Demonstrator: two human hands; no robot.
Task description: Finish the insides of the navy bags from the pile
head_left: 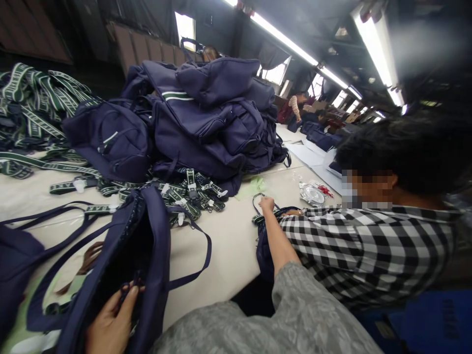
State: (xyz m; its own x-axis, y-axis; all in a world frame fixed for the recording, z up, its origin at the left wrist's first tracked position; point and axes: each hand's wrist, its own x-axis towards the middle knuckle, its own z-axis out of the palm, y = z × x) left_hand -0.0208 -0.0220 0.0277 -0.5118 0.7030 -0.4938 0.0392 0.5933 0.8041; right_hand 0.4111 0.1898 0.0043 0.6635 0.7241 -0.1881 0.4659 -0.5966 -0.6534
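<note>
An open navy bag [157,265] with thin carry straps stands tilted at the front left, its mouth gaping. My left hand [112,317] reaches into that opening, thumb and fingers pinched on a small dark blue strip [137,281] whose kind is unclear. Out to the right, my right hand [266,202] is closed, beside a thin dark loop [255,198]. What its fingers hold is hidden. Just below lies another navy bag [263,250], partly covered by my forearm and by the arm of a co-worker [354,246] in a checked shirt.
A tall heap of navy bags [206,123] fills the back of the table [221,236]. Green-and-white lettered straps [40,105] are piled at left, with more bundles before the heap. Silvery packets [312,193] and a red item [324,190] lie near the co-worker.
</note>
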